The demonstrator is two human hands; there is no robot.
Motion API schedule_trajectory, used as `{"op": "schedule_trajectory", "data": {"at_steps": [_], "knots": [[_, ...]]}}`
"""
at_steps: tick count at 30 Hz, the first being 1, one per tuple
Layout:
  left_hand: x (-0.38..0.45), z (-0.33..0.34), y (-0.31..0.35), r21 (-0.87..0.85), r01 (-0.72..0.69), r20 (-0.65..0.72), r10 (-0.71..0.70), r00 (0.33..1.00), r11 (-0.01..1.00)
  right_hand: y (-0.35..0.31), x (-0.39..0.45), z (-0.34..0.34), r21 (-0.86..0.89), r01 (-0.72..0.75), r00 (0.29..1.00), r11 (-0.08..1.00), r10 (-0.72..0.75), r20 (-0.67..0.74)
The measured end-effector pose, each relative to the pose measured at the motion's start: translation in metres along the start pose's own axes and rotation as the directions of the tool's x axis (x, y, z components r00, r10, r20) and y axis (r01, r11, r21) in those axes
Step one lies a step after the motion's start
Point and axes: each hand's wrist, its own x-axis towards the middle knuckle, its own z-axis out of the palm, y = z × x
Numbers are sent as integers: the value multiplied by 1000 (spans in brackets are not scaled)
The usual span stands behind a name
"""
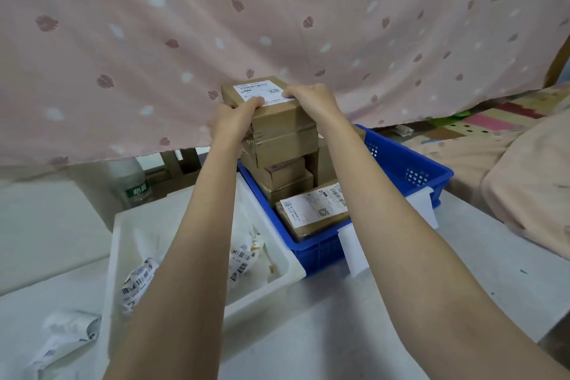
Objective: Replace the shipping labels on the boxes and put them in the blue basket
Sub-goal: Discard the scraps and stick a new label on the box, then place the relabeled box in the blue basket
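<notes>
Gripping the rectangular cardboard box point(271, 102), left hand point(236, 120) and right hand point(311, 99) clasp its edges.

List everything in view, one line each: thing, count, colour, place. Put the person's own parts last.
top box: one, brown with a white label, on top of the stack, held at both sides
stacked boxes: several, exact count unclear, brown, piled in the far part of the basket
labelled box: one, brown with a white label, low in the basket's near part
blue basket: one, blue, on the table at right
white tray: one, white, left of the basket
peeled labels: several, white, crumpled in and beside the tray
bottle: one, clear with a green label, behind the tray
curtain: one, pink, patterned, behind
left hand: grips the top box
right hand: grips the top box
</notes>
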Motion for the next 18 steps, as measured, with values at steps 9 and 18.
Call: {"op": "schedule_trajectory", "data": {"at_steps": [9,18], "knots": [[66,18,-51,35,112,-6,-112,994,993,29,21,17,48,-77,997,996,77,-7],[19,21,-25,46,59,-84,-55,995,997,40,33,21,97,0,992,995,13,-128]]}}
